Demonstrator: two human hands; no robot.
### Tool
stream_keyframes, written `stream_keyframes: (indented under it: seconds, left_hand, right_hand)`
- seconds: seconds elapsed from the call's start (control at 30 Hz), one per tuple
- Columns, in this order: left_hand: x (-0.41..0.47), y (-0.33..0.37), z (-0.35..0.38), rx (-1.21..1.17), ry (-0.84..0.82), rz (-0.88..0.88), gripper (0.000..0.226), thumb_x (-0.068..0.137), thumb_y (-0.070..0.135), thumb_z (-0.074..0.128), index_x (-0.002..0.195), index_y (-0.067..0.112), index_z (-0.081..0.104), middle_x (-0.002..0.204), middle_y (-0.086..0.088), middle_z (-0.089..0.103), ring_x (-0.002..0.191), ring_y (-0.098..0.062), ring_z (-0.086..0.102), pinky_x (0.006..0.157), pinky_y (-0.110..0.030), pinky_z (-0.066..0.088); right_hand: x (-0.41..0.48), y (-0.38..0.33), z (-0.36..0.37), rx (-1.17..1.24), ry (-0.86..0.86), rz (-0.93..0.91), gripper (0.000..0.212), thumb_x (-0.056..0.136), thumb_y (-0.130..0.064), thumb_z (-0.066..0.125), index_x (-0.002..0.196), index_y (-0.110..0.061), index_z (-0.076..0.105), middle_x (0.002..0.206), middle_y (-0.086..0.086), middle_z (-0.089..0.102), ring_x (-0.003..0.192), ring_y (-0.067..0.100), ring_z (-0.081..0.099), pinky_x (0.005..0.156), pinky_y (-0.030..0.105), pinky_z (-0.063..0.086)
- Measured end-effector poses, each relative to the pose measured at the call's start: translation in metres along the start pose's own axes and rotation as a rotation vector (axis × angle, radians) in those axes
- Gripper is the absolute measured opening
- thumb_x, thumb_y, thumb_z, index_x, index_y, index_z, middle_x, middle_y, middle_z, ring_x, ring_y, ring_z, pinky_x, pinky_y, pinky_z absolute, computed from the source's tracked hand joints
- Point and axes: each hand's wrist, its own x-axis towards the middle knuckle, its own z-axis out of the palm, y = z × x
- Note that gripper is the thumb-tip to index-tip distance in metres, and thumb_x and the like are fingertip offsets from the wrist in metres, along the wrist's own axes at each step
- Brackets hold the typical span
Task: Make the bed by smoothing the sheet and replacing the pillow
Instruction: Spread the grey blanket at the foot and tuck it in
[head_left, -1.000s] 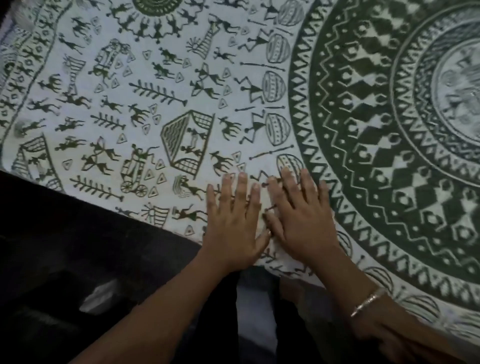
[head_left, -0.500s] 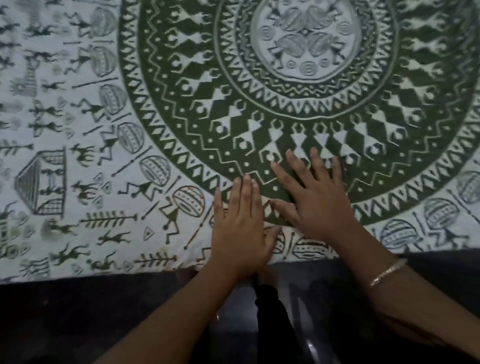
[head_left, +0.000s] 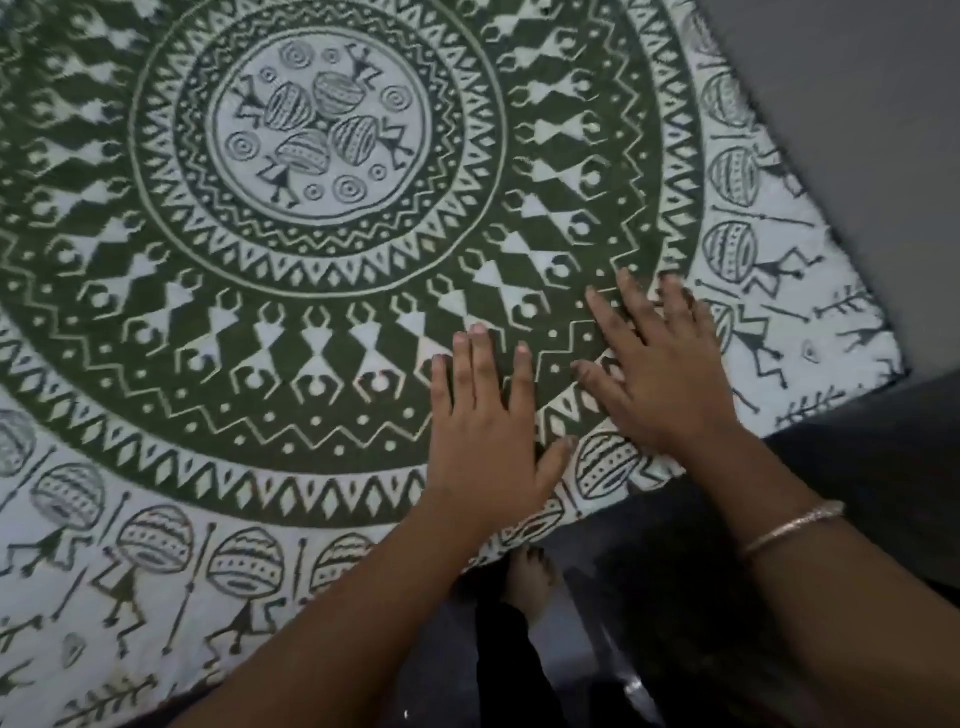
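We see the sheet (head_left: 260, 312) (white, printed with a round green mandala) spread flat over the bed, filling the view from 7 o'clock round to 2 o'clock, its near edge meeting the dark floor (head_left: 857, 467) toward 4 o'clock. Both hands lie palm down on it near that edge, fingers straight and grasping nothing: the left hand (head_left: 483, 431) just below centre, the right hand (head_left: 660, 374) just beside it at its 2 o'clock, thumbs close but apart. A thin bangle (head_left: 789, 530) circles the right wrist, and a bare foot (head_left: 530, 582) shows on the floor at 6 o'clock.
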Motion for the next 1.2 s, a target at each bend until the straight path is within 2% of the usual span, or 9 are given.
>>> stream_keyframes:
  seconds: [0.3, 0.4, 0.5, 0.67, 0.83, 1.03, 1.1, 1.13, 1.2]
  left_hand:
    - [0.089, 0.097, 0.003, 0.026, -0.062, 0.102, 0.089, 0.083, 0.063, 0.017, 0.151, 0.005, 0.010, 0.157, -0.021, 0.005, 0.146, -0.035, 0.000, 0.113, -0.060, -0.005]
    - [0.112, 0.114, 0.000, 0.016, -0.019, 0.210, 0.085, 0.083, 0.063, 0.018, 0.151, 0.012, 0.015, 0.158, -0.015, 0.013, 0.146, -0.033, 0.008, 0.113, -0.058, -0.004]
    - [0.133, 0.141, 0.000, 0.001, -0.039, 0.231, 0.083, 0.083, 0.059, 0.024, 0.151, 0.012, 0.016, 0.159, -0.011, 0.013, 0.146, -0.030, 0.006, 0.113, -0.057, -0.006]
    - [0.155, 0.171, 0.002, -0.025, -0.067, 0.252, 0.084, 0.086, 0.054, 0.034, 0.152, 0.009, 0.008, 0.160, -0.009, 0.003, 0.147, -0.024, -0.004, 0.113, -0.053, -0.012]
    - [0.175, 0.175, -0.003, -0.019, -0.088, 0.354, 0.085, 0.081, 0.057, 0.027, 0.152, 0.014, 0.010, 0.160, -0.004, 0.007, 0.147, -0.030, 0.001, 0.113, -0.058, -0.005]
    - [0.217, 0.198, -0.015, 0.133, -0.329, 0.480, 0.095, 0.070, 0.060, 0.012, 0.150, 0.017, -0.014, 0.159, 0.001, -0.012, 0.145, -0.022, -0.018, 0.112, -0.057, -0.015]
    - [0.219, 0.194, -0.020, 0.083, -0.365, 0.500, 0.092, 0.068, 0.058, 0.005, 0.152, 0.021, 0.000, 0.158, 0.005, -0.004, 0.147, -0.022, -0.009, 0.114, -0.057, -0.008]
    - [0.222, 0.192, -0.025, -0.018, -0.323, 0.495, 0.085, 0.072, 0.052, 0.010, 0.151, 0.021, 0.020, 0.157, 0.003, 0.015, 0.146, -0.026, 0.009, 0.115, -0.057, 0.003]
    - [0.235, 0.196, -0.040, -0.279, -0.147, 0.469, 0.056, 0.077, 0.034, 0.029, 0.119, 0.011, 0.058, 0.115, -0.009, 0.063, 0.110, -0.033, 0.056, 0.102, -0.048, 0.034]
  right_hand:
    - [0.005, 0.093, -0.005, 0.058, -0.004, 0.064, 0.074, 0.086, -0.064, 0.008, 0.152, -0.031, 0.010, 0.160, 0.002, 0.011, 0.147, 0.029, 0.005, 0.115, 0.049, 0.001]
    - [0.004, 0.123, -0.007, 0.090, 0.035, 0.192, 0.078, 0.088, -0.062, 0.014, 0.152, -0.019, 0.016, 0.158, 0.005, 0.019, 0.144, 0.036, 0.014, 0.113, 0.055, 0.012]
    - [0.004, 0.143, -0.007, 0.101, -0.010, 0.129, 0.068, 0.092, -0.054, 0.018, 0.150, -0.019, 0.027, 0.155, 0.007, 0.028, 0.141, 0.038, 0.024, 0.112, 0.053, 0.024]
    - [0.006, 0.171, -0.017, 0.167, -0.026, 0.190, 0.073, 0.086, -0.059, 0.006, 0.153, -0.029, 0.005, 0.160, 0.011, 0.004, 0.146, 0.025, 0.010, 0.117, 0.037, 0.009]
    - [0.011, 0.173, -0.035, 0.146, -0.059, 0.214, 0.061, 0.102, -0.035, 0.030, 0.152, -0.017, 0.002, 0.159, 0.014, 0.004, 0.145, 0.027, 0.014, 0.116, 0.038, 0.016]
    - [0.035, 0.178, -0.058, 0.132, -0.240, 0.253, 0.067, 0.098, -0.018, 0.039, 0.149, 0.003, 0.001, 0.155, 0.020, 0.018, 0.141, 0.025, 0.028, 0.114, 0.029, 0.020]
    - [0.047, 0.186, -0.082, 0.216, -0.275, 0.218, 0.051, 0.093, -0.015, 0.049, 0.139, 0.000, 0.035, 0.135, 0.017, 0.048, 0.121, 0.026, 0.051, 0.093, 0.029, 0.041]
    - [0.053, 0.196, -0.095, 0.264, -0.275, 0.193, 0.038, 0.088, -0.016, 0.053, 0.125, -0.007, 0.050, 0.120, 0.013, 0.059, 0.108, 0.027, 0.059, 0.080, 0.030, 0.044]
    - [0.061, 0.222, -0.114, 0.397, -0.200, 0.206, 0.024, 0.083, -0.026, 0.055, 0.103, -0.015, 0.061, 0.096, 0.008, 0.067, 0.089, 0.027, 0.062, 0.068, 0.030, 0.046]
